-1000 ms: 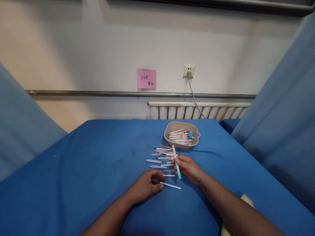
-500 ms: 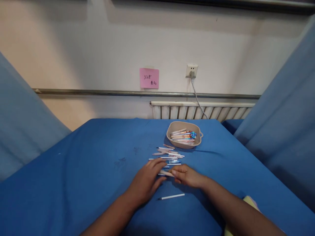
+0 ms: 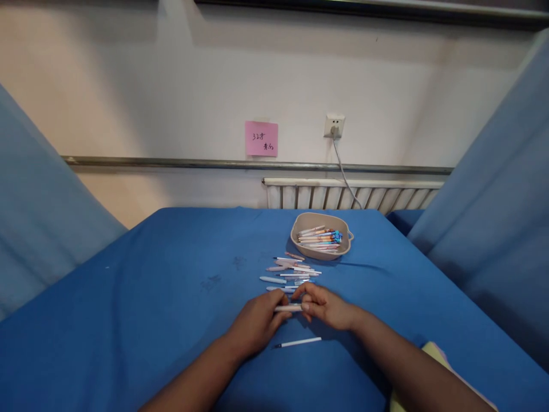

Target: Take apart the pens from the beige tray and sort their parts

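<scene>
Both hands meet over the blue table [image 3: 141,309]. My left hand [image 3: 257,320] and my right hand [image 3: 326,306] each pinch one end of a pale pen barrel [image 3: 288,308] held level between them. A thin white refill [image 3: 298,343] lies on the cloth just below the hands. Beyond the fingers, several loose pen parts [image 3: 291,270] lie in a scattered row. Farther back stands a beige tray [image 3: 300,233] with several assembled pens [image 3: 321,238] inside.
A pink note [image 3: 261,138], a wall socket [image 3: 334,126] with a cable and a radiator [image 3: 351,194] are on the far wall. Blue curtains [image 3: 493,200] hang on both sides. A yellow object [image 3: 429,355] shows by my right forearm.
My left hand let go of the thin white refill, which now lies on the cloth, and moved up to join the right. The right hand lowered its pen barrel to level between both hands.
</scene>
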`<action>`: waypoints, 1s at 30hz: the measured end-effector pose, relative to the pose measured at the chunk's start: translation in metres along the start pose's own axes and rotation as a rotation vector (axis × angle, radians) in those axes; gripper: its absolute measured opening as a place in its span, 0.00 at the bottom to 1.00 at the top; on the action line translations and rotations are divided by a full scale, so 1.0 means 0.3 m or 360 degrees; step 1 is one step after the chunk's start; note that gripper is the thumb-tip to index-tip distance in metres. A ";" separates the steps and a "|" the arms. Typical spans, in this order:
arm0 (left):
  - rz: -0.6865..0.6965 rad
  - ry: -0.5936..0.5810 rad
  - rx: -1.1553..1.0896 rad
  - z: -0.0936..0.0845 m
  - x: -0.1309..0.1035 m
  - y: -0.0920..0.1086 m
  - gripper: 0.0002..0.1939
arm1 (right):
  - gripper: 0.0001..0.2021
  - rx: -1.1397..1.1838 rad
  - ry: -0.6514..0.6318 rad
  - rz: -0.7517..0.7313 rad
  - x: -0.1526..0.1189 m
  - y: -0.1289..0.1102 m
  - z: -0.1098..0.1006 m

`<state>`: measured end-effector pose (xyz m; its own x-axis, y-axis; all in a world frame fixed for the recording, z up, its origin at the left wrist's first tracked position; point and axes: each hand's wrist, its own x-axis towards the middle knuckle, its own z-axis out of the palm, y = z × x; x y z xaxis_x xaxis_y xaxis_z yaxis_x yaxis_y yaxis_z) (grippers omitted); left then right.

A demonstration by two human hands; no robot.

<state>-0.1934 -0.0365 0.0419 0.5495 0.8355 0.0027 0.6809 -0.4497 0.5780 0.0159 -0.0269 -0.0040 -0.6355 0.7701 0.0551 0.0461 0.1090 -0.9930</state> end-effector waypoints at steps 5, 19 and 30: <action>-0.0081 -0.0094 0.0050 0.001 0.005 -0.008 0.17 | 0.11 -0.0144 0.0016 -0.0010 0.001 0.007 -0.002; -0.0173 -0.0089 -0.0144 -0.033 0.016 -0.057 0.14 | 0.10 -0.0373 -0.0023 0.0059 -0.014 0.000 -0.038; -0.0159 -0.0086 -0.0246 -0.023 0.023 -0.072 0.10 | 0.11 -0.1724 -0.0278 0.0075 -0.043 -0.098 0.057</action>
<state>-0.2076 -0.0189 0.0353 0.5109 0.8535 -0.1027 0.6534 -0.3079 0.6916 0.0096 -0.0508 0.0226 -0.7120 0.6975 -0.0810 0.6710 0.6420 -0.3709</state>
